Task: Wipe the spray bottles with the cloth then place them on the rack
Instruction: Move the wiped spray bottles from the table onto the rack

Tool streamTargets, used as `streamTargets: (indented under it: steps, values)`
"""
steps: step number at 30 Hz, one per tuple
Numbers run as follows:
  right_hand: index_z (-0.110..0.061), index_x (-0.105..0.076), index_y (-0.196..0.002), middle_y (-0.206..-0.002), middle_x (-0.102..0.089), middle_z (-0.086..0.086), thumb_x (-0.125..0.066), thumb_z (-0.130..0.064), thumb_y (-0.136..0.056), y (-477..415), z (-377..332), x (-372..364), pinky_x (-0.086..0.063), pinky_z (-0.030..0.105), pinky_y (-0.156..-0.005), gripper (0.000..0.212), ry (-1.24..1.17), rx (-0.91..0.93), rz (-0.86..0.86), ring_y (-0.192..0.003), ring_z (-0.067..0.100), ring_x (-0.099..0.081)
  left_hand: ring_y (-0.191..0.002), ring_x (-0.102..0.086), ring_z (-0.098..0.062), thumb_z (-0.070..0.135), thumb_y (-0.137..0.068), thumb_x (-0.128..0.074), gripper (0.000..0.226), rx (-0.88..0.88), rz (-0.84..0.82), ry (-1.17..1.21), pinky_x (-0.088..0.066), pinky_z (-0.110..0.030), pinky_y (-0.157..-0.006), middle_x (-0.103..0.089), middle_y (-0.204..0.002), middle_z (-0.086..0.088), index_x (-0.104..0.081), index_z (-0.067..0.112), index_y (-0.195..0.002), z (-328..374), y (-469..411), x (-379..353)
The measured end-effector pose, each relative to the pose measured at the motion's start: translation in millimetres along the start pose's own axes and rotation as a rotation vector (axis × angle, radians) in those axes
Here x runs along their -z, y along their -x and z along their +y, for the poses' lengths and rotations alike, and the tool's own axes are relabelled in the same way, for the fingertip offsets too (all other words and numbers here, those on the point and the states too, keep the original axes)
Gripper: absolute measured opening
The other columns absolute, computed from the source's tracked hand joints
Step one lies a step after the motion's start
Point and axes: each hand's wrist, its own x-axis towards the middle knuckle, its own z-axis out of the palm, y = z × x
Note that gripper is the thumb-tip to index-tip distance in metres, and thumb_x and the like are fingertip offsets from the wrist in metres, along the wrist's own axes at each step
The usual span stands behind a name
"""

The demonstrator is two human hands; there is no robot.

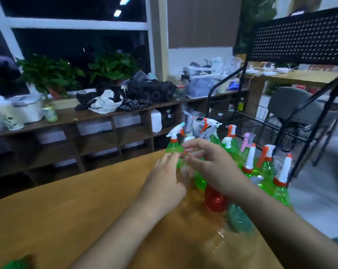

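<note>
Left hand (pixel 164 183): fingers straight and a little apart, holding nothing. The tips are just beside the bottom of a green bottle (pixel 174 147).
Right hand (pixel 212 166): fingers spread and loosely bent, holding nothing I can see. It hangs in front of the bottles.
Spray bottles (pixel 267 169): standing close together at the far right corner of the counter (pixel 67 210). Most are green, with one red bottle (pixel 215 200) under the right wrist.
Rack (pixel 300 41): black, just beside the counter on the right.

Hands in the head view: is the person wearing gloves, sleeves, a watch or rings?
Nothing worn shows: left hand and right hand are ungloved, both forearms sleeveless to the frame edge, no watch or wristband. Fingers are too blurred to rule out rings.
</note>
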Motion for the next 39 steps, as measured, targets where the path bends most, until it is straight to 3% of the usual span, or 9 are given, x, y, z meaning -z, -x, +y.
streamTargets:
  steps: [4,7,12,15,20,23,28,31,39]
  values:
    - [-0.039,-0.073,-0.110,-0.104,-0.075,-0.015,-0.073,-0.013,-0.097,-1,2,30,-0.056,0.029,-0.071,0.029,0.042,-0.005,0.077,-0.089,0.009,-0.070,-0.140,-0.043,-0.014,0.033,-0.103,-0.062,0.051,-0.061,-0.004,0.000,-0.040,-0.036,-0.116,-0.050,-0.147,0.010,-0.048,0.028,-0.151,9,-20,-9]
    - [-0.039,-0.073,-0.112,-0.110,-0.074,-0.018,-0.071,-0.011,-0.098,-4,2,44,-0.053,0.022,-0.070,0.031,0.067,-0.002,0.101,-0.094,0.007,-0.071,-0.140,-0.043,-0.011,0.033,-0.102,-0.062,0.049,-0.070,-0.005,0.032,-0.038,-0.033,-0.117,-0.051,-0.147,0.012,-0.050,0.029,-0.149,12,-30,-8]
    - [-0.039,-0.074,-0.111,-0.104,-0.078,-0.013,-0.072,-0.011,-0.096,-19,0,65,-0.064,0.036,-0.069,0.031,0.083,-0.023,0.150,-0.088,0.013,-0.075,-0.134,-0.045,-0.007,0.036,-0.101,-0.063,0.046,-0.096,0.013,0.037,-0.038,-0.026,-0.113,-0.049,-0.144,0.018,-0.051,0.033,-0.146,22,-42,-5]
    - [-0.037,-0.074,-0.110,-0.112,-0.076,-0.014,-0.072,-0.010,-0.095,-30,2,77,-0.058,0.027,-0.075,0.031,0.101,-0.004,0.177,-0.090,0.000,-0.072,-0.129,-0.048,-0.007,0.034,-0.102,-0.063,0.045,-0.108,0.018,0.021,-0.038,-0.023,-0.110,-0.050,-0.141,0.017,-0.052,0.032,-0.145,26,-53,-7]
    - [-0.037,-0.075,-0.112,-0.107,-0.076,-0.016,-0.072,-0.015,-0.096,-37,12,102,-0.050,0.016,-0.061,0.027,0.111,-0.010,0.207,-0.086,-0.002,-0.070,-0.130,-0.047,-0.010,0.033,-0.100,-0.065,0.042,-0.140,0.006,-0.010,-0.037,-0.024,-0.110,-0.053,-0.137,0.014,-0.053,0.032,-0.141,41,-78,-15]
    - [-0.038,-0.074,-0.110,-0.105,-0.077,-0.017,-0.071,-0.017,-0.095,-41,24,125,-0.056,0.022,-0.071,0.026,0.166,0.001,0.240,-0.091,-0.002,-0.071,-0.135,-0.044,-0.008,0.037,-0.101,-0.063,0.042,-0.175,-0.032,-0.029,-0.038,-0.032,-0.115,-0.050,-0.143,0.016,-0.051,0.035,-0.142,57,-99,-25]
    - [-0.032,-0.073,-0.115,-0.111,-0.072,-0.016,-0.070,-0.012,-0.095,-59,56,172,-0.046,0.009,-0.078,0.029,0.368,-0.038,0.315,-0.098,0.004,-0.068,-0.138,-0.038,-0.010,0.039,-0.104,-0.059,0.043,-0.209,-0.138,-0.044,-0.036,-0.033,-0.115,-0.045,-0.149,0.014,-0.047,0.035,-0.145,87,-141,-48]
    - [-0.025,-0.073,-0.123,-0.116,-0.068,-0.010,-0.068,-0.013,-0.097,-77,73,198,-0.046,0.025,-0.086,0.029,0.546,-0.063,0.297,-0.106,0.013,-0.065,-0.135,-0.041,-0.012,0.041,-0.103,-0.058,0.044,-0.223,-0.155,-0.073,-0.039,-0.035,-0.113,-0.046,-0.144,0.012,-0.046,0.034,-0.145,100,-165,-61]
    - [-0.019,-0.050,-0.155,-0.153,-0.052,0.006,-0.058,-0.027,-0.103,-143,124,241,-0.047,0.045,-0.115,0.052,0.900,-0.270,0.128,-0.138,0.029,-0.051,-0.135,-0.040,-0.012,0.046,-0.103,-0.058,0.047,-0.255,-0.207,-0.107,-0.039,-0.038,-0.115,-0.049,-0.137,0.012,-0.046,0.033,-0.147,105,-226,-93]
